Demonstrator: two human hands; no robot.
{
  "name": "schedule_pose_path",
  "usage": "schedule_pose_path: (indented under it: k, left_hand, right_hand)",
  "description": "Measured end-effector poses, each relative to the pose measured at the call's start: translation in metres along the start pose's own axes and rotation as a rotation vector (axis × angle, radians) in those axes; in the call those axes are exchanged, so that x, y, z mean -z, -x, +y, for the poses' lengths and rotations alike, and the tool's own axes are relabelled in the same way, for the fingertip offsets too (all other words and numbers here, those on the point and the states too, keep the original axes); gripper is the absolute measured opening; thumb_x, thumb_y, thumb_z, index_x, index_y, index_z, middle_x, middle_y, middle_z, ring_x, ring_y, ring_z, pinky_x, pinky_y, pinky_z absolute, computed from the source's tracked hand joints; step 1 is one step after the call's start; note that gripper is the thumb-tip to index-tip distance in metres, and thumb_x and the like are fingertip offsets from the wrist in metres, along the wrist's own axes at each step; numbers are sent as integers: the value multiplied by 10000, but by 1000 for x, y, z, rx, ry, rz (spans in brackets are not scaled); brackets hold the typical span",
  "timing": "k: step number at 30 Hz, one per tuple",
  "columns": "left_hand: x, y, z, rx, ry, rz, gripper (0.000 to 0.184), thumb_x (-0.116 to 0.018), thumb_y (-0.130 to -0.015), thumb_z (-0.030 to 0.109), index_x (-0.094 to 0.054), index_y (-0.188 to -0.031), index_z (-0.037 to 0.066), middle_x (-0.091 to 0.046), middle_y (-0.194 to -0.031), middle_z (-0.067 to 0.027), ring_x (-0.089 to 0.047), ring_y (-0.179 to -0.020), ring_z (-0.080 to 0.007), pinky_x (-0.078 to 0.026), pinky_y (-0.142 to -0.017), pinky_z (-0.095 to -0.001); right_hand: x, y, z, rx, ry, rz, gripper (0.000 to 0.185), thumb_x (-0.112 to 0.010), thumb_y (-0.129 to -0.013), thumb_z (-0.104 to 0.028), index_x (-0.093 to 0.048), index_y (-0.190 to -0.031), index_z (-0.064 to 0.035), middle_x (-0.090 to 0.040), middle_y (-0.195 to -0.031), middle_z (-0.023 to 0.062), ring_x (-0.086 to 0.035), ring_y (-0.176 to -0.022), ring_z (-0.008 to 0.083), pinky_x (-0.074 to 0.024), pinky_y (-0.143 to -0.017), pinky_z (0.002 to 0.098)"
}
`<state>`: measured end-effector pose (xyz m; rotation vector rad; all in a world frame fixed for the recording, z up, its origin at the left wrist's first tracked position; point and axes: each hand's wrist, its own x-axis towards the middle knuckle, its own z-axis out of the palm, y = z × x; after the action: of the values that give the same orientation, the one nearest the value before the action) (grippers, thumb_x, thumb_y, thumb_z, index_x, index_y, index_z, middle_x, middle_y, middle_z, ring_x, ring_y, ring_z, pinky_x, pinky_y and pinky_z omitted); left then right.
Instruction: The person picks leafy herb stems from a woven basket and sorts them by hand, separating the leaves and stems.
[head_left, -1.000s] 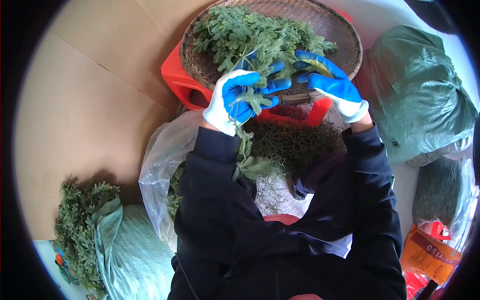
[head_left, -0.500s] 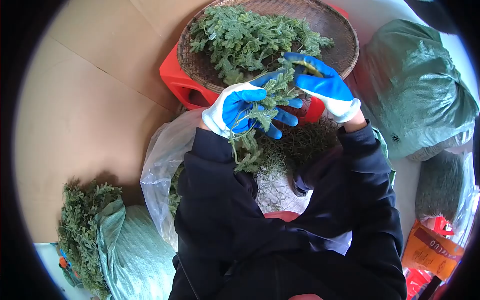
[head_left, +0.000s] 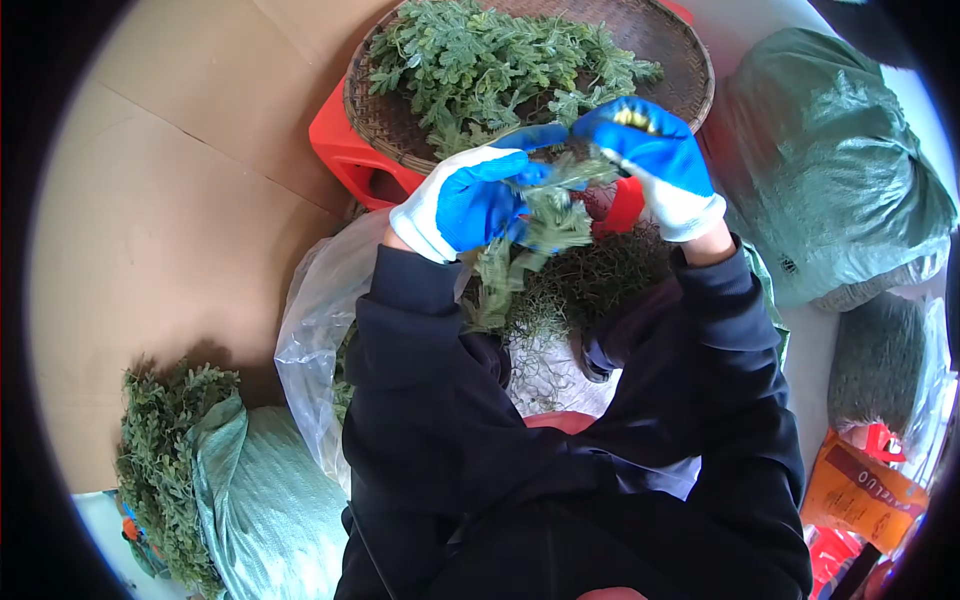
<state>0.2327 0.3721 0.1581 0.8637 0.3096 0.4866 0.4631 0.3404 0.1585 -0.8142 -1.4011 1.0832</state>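
A leafy green plant sprig [head_left: 556,222], smeared by motion, hangs between my two hands in front of the woven tray. My left hand [head_left: 472,200], in a blue-and-white glove, is closed around its stem. In a matching glove, my right hand [head_left: 655,158] pinches the sprig's upper end, its fingers bent together. Beyond my hands, the round bamboo tray [head_left: 690,75] bears a pile of similar green sprigs [head_left: 490,70]. Thin trimmed stems [head_left: 610,285] lie heaped below, between my legs.
Under the tray stands a red plastic stool [head_left: 335,140]. A clear plastic bag [head_left: 310,330] is by my left arm. Green woven sacks [head_left: 270,500] sit at lower left and a full green sack [head_left: 830,170] at right. An orange bag [head_left: 860,495] lies lower right.
My right hand has come in to the sprig's upper end and closed on it. My left hand's spread fingers have curled in around the sprig, which has shifted slightly.
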Motion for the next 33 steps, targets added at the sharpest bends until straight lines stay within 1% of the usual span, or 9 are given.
schedule_pose_path:
  k: [3, 4, 7, 11, 15, 21, 25, 27, 33]
  left_hand:
    - [-3, 0, -1, -20, -53, 64, 605, -502, -920, 257, -301, -1425, -6, -557, -1250, -172, -654, -991, -279, -582, -722, -400]
    - [-5, 0, 0, -43, -68, 84, 600, -498, -922, 256, -303, -1424, -6, -563, -1241, -172, -657, -981, -280, -583, -721, -405]
    - [-6, -2, -3, -70, -45, 85, 620, -503, -932, 295, -288, -1429, -9, -555, -1250, -182, -662, -969, -298, -583, -724, -437]
    - [3, -10, -9, -71, 53, -31, 645, -505, -945, 335, -248, -1456, 39, -503, -1318, -206, -604, -1085, -355, -536, -838, -514]
    - [-9, -24, -21, -273, 170, 66, 586, -479, -961, 341, -279, -1452, 92, -486, -1344, -207, -523, -1191, -385, -424, -983, -574]
    - [1, -31, -28, -563, 366, 161, 542, -496, -953, 378, -380, -1393, 84, -483, -1358, -168, -491, -1218, -396, -396, -1016, -576]
    - [-16, -40, -43, -597, 303, 230, 607, -499, -932, 484, -313, -1437, 202, -467, -1378, -137, -474, -1238, -389, -403, -1003, -583]
    - [-36, -44, -55, -566, 141, 224, 797, -391, -908, 647, 29, -1498, 314, -382, -1426, -157, -521, -1180, -393, -463, -944, -546]
    - [-75, -40, -68, -407, -5, 435, 763, -358, -916, 650, 51, -1495, 367, -236, -1522, -95, -532, -1148, -368, -540, -794, -535]
  right_hand:
    - [13, 6, -5, 69, 281, 24, 170, -592, -902, -74, -678, -1023, 8, -637, -877, 14, -551, -747, 73, -453, -702, 218]
    - [23, 5, 6, 319, 473, -4, 202, -571, -923, -109, -680, -1048, 6, -636, -890, 17, -515, -701, 62, -421, -653, 205]
    - [16, 7, 0, -33, 68, 61, 200, -569, -926, -115, -680, -1035, 10, -640, -933, 21, -522, -717, 64, -424, -664, 202]
    - [7, 9, 5, 34, -126, 31, 215, -543, -944, -126, -650, -1061, 18, -631, -1017, 54, -594, -874, 118, -481, -810, 243]
    - [1, 10, 3, -174, -488, 175, 277, -499, -959, -174, -584, -1170, -16, -614, -1154, 73, -571, -1058, 177, -455, -934, 329]
    - [4, 17, 5, -160, -706, 298, 295, -514, -972, -245, -564, -1183, -45, -616, -989, 19, -559, -791, 112, -493, -696, 270]
    - [-6, 13, -1, -137, -817, 380, 287, -505, -977, -235, -545, -1185, -42, -559, -898, 16, -527, -749, 114, -469, -668, 270]
    - [-9, 12, 0, -98, -913, 356, 281, -503, -978, -227, -540, -1185, -41, -560, -901, 21, -524, -745, 117, -467, -670, 267]
    - [-4, 10, 29, 283, 203, 572, 268, -381, -895, 57, -568, -1077, -2, -574, -1004, 95, -561, -925, 198, -446, -843, 303]
